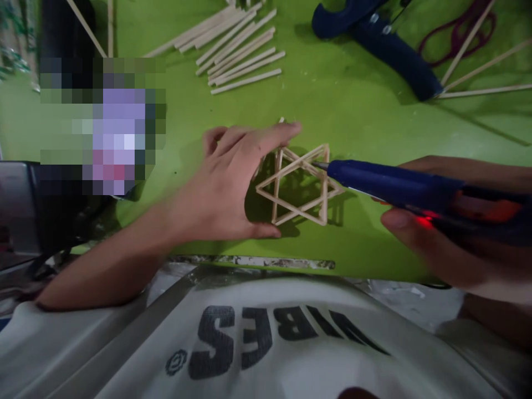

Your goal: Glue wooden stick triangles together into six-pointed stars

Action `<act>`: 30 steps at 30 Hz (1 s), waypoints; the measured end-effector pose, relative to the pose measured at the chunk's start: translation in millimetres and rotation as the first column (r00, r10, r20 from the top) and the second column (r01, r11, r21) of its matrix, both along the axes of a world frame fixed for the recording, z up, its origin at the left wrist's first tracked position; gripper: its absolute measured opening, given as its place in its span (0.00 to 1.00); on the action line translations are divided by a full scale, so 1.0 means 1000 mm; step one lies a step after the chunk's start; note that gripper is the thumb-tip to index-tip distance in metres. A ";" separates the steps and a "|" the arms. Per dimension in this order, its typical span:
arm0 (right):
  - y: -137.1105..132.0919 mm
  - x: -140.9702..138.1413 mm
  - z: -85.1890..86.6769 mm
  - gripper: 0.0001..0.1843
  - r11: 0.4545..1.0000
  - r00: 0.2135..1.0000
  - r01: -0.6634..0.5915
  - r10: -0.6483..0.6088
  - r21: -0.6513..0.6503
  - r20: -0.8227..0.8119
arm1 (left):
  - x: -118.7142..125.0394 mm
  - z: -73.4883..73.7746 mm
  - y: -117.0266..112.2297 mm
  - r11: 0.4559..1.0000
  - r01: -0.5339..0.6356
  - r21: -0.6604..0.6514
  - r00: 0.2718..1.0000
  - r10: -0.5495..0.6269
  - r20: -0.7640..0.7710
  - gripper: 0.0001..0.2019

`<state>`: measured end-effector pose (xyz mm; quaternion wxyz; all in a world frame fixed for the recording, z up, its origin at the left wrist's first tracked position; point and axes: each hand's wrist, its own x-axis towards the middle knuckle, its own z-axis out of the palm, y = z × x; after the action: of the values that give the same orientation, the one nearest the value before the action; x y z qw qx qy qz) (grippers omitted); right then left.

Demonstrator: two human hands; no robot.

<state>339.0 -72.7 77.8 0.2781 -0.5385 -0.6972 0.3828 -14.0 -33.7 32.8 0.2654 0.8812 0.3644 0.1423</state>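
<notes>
A six-pointed star frame [300,210] of pale wooden sticks, built up in layers, lies on the green table. My left hand [230,177] curves around its left side, thumb by the lower left corner and forefinger along the upper left, steadying it. In my right hand [432,244] is a blue glue gun [386,180] with a red light glowing on its side. The gun's nozzle points left, at the star's upper right sticks. From this angle I cannot tell whether the tip touches the wood.
Loose wooden sticks [241,50] lie in a pile at the back. A dark blue curved-handled tool [390,52], purple scissors [457,39] and longer sticks [486,93] are at the back right. A blurred-out object [120,133] stands at left, behind a dark box [20,210].
</notes>
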 end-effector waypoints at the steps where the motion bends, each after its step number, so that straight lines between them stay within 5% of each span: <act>1: 0.001 0.002 -0.001 0.11 1.000 1.000 -0.009 0.009 0.021 -0.007 | 0.000 -0.002 0.000 1.000 0.001 0.004 1.000 -0.001 0.003 0.66; 7: 0.013 0.005 -0.010 0.08 0.992 0.993 -0.114 0.116 0.060 -0.019 | 0.000 -0.004 -0.002 1.000 0.003 0.019 0.999 -0.002 -0.053 0.62; 11: 0.007 0.005 -0.013 0.08 0.999 0.999 0.003 0.000 0.047 -0.053 | 0.002 -0.002 -0.003 1.000 0.000 0.027 0.999 0.002 -0.049 0.62; 15: 0.002 0.005 -0.016 0.13 0.999 0.999 -0.009 0.011 0.048 -0.041 | 0.003 -0.004 -0.004 0.999 0.008 0.047 0.999 -0.010 0.042 0.60; 24: 0.017 -0.036 -0.014 0.26 0.990 0.993 0.119 -0.119 0.070 -0.002 | 0.005 0.000 -0.003 1.000 0.009 0.002 1.000 -0.009 0.004 0.59; 30: 0.007 -0.012 -0.015 0.24 0.997 0.998 0.050 -0.051 0.064 0.020 | 0.005 0.002 -0.003 0.998 -0.034 -0.054 0.996 0.029 -0.089 0.59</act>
<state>326.9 -65.9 62.9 0.2971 -0.5510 -0.6981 0.3474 -8.7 -37.1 35.2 0.2711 0.8731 0.3933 0.0971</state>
